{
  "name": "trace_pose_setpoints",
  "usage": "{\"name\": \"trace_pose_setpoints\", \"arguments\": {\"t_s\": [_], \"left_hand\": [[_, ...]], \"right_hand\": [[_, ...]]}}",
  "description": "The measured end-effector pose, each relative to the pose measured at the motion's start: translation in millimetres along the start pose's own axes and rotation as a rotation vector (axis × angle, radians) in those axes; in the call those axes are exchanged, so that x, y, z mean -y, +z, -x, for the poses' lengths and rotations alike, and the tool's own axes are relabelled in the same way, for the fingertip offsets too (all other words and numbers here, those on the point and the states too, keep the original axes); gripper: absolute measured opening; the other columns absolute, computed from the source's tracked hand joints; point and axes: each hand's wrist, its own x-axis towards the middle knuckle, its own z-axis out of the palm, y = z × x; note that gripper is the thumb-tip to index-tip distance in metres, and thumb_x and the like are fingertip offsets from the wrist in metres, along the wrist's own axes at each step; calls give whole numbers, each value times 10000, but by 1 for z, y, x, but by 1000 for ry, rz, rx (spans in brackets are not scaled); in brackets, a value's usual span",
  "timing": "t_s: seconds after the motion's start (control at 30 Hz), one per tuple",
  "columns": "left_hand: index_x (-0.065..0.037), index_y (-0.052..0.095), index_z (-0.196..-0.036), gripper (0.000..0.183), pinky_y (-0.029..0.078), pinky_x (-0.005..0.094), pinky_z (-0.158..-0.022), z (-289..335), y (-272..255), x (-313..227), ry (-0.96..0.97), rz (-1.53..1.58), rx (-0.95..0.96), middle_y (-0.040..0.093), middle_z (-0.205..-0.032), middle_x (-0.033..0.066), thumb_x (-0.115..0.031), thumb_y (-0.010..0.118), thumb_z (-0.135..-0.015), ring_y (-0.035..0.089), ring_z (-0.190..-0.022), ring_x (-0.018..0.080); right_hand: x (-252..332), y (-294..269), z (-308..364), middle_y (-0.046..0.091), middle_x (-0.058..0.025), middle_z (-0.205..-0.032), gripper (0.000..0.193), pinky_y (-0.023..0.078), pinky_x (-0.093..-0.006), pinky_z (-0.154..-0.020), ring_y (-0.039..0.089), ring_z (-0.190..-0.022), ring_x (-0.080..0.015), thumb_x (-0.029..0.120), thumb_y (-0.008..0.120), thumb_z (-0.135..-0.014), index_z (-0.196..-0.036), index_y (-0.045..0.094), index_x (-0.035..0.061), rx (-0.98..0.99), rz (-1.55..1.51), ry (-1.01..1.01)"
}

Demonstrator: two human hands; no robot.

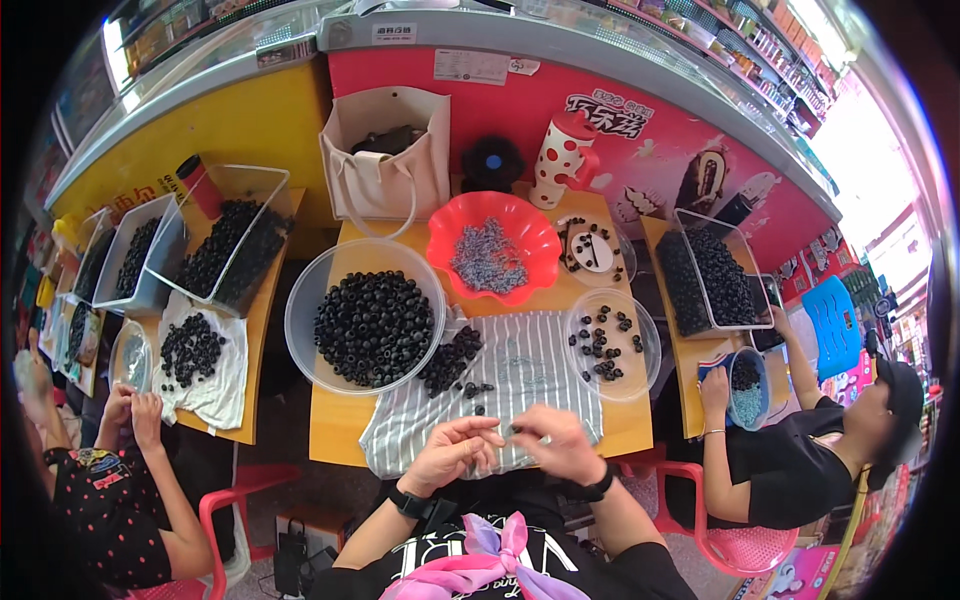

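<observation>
While both hands meet just above the near edge of the striped cloth [520, 375], the left hand [455, 448] has its fingers curled in toward the thumb and the right hand [555, 440] pinches a small dark bead-like piece [513, 431] between thumb and forefinger, the two sets of fingertips almost touching; whether the left fingers also hold something is too small to tell. I judge this to be the joining or fitting step on a single piece, fine work held in the air rather than on the worktop [335, 425]. A next move would call for a steady pinch and somewhere close to put the piece down or pick up another. Just beyond the hands a few loose black beads [478, 389] lie on the cloth, with a small heap of black beads [450, 358] a little farther left. Past that, a large clear bowl [305, 310] is full of black rings, and a smaller clear tub [645, 340] to the right holds a scattering. Farthest stands a red scalloped bowl [445, 235] of small grey parts. Other people sit at either side, busy at their own trays.
</observation>
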Motion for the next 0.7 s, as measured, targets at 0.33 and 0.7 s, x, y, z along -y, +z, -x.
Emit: {"name": "trace_pose_setpoints", "arguments": {"t_s": [0.33,0.7], "left_hand": [[-3,592,-982,138,501,258,-624,3,-11,1,125,201,-153,612,-883,112,-134,552,-968,616,-712,184],[-13,586,-997,98,489,264,-616,1,-14,2,126,201,-147,615,-913,92,-75,609,-924,586,-706,153]], "right_hand": [[-18,-24,-12,566,-132,-754,149,439,-341,-585,565,-653,-270,4,708,-746,-872,629,-2,-285,262,170],[-13,46,-9,552,-123,-786,157,455,-388,-582,577,-682,-317,29,695,-728,-867,623,31,-19,148,96]]}}
